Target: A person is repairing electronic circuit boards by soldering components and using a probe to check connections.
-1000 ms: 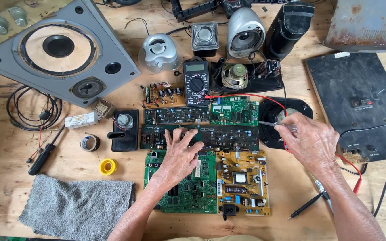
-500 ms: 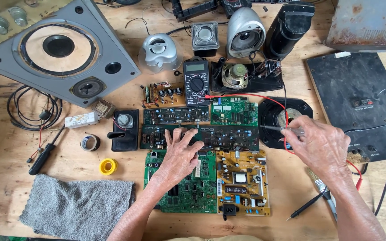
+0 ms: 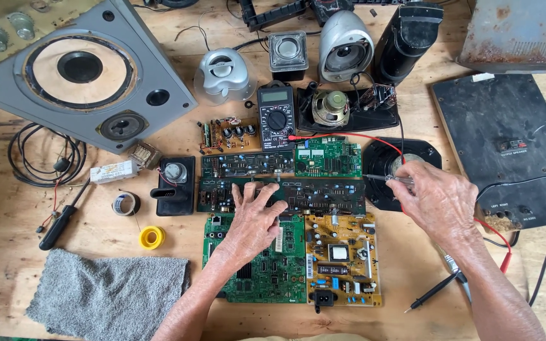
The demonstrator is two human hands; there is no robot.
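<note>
My left hand [image 3: 254, 218] lies flat with fingers spread on a long dark circuit board [image 3: 323, 194], its palm over a green circuit board [image 3: 273, 271]. My right hand [image 3: 437, 201] is closed around a thin metal-tipped tool [image 3: 380, 179] with its tip pointing left toward the dark board's right end; it hovers over a black round speaker [image 3: 380, 165]. A yellow power board [image 3: 342, 259] sits below, between my hands. A second long dark board [image 3: 248, 163] and a small green board [image 3: 328, 156] lie just above.
A multimeter [image 3: 275, 117] with a red lead [image 3: 349, 136] stands behind the boards. A large grey speaker panel [image 3: 83, 76] fills the far left. Small speakers [image 3: 345, 44], a black panel [image 3: 507, 139], a grey cloth [image 3: 102, 293], yellow tape [image 3: 151, 237], a screwdriver [image 3: 58, 221] and a black probe [image 3: 434, 292] surround them.
My right hand has shifted slightly right and down with the tool. My left hand has stayed on the dark board.
</note>
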